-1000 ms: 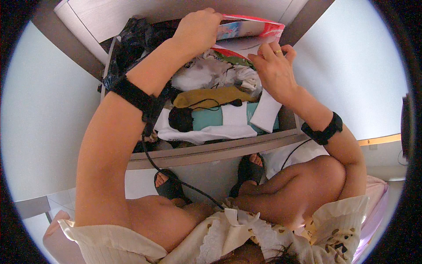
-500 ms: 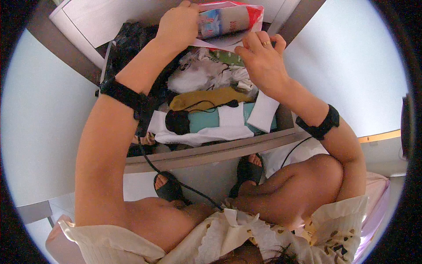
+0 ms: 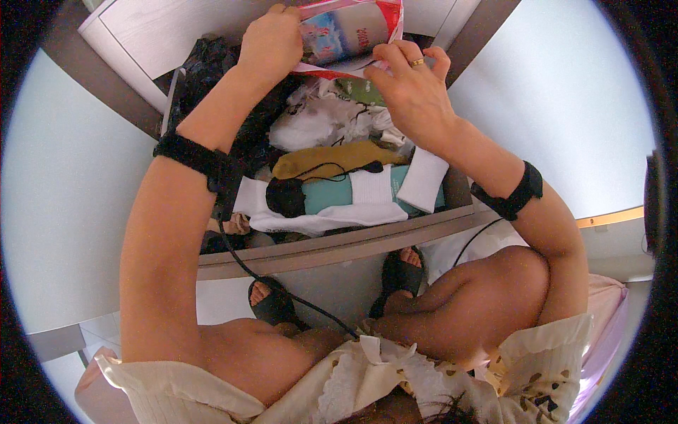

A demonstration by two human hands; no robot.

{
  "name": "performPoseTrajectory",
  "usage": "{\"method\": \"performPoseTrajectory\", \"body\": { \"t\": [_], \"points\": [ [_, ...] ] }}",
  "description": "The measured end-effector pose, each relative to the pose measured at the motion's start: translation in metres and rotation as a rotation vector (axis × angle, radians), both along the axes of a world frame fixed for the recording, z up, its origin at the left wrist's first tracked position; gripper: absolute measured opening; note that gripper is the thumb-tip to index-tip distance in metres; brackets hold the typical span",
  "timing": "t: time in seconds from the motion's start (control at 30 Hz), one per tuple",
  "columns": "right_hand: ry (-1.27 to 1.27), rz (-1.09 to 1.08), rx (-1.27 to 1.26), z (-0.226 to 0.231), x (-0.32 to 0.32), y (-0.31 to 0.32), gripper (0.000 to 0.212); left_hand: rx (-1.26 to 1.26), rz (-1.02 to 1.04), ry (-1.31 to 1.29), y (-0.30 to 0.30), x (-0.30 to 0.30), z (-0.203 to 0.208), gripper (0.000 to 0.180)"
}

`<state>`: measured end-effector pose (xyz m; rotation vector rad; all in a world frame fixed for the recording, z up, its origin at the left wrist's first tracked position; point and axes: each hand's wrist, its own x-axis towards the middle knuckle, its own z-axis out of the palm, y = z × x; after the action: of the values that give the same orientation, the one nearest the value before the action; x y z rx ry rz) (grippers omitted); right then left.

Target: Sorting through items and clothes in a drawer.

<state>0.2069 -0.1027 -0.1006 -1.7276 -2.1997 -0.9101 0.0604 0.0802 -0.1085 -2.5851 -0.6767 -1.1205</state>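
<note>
Above the back of an open drawer, both of my hands hold a red-and-white plastic bag. A package printed in blue, grey and red shows in the bag's gaping mouth. My left hand grips the bag's left edge, its fingertips partly hidden behind it. At the near right edge, my right hand pinches the rim with thumb and fingers. Below them in the drawer lie crumpled clear plastic, a mustard-coloured sock, a teal flat item and white socks.
Black plastic bags fill the drawer's left side. Pale panels stand on both sides. A black cable runs from my left armband toward my lap. My sandalled feet are just in front of the drawer.
Both hands have shifted slightly left with the bag. The bag has tilted, and its near rim now shows more red. The drawer's contents look unmoved.
</note>
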Motion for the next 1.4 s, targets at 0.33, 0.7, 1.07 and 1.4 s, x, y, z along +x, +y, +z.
{"method": "performPoseTrajectory", "body": {
  "t": [0.33, 0.7, 1.07, 1.4],
  "points": [
    [-0.037, 0.014, -0.016, -0.007, 0.0, -0.003, 0.033, -0.082, 0.042, 0.031, -0.007, 0.001, 0.002, 0.012],
    [-0.093, 0.026, 0.01, -0.005, -0.001, -0.003, 0.021, -0.1, 0.057, 0.029, -0.006, -0.001, 0.003, 0.013],
    [-0.038, 0.006, -0.022, -0.008, 0.0, -0.006, 0.033, -0.113, 0.056, 0.002, -0.005, 0.003, -0.004, 0.01],
    [-0.046, -0.009, -0.02, -0.011, 0.001, -0.011, 0.03, -0.096, 0.014, 0.01, -0.012, 0.003, -0.002, 0.01]
  ]
}}
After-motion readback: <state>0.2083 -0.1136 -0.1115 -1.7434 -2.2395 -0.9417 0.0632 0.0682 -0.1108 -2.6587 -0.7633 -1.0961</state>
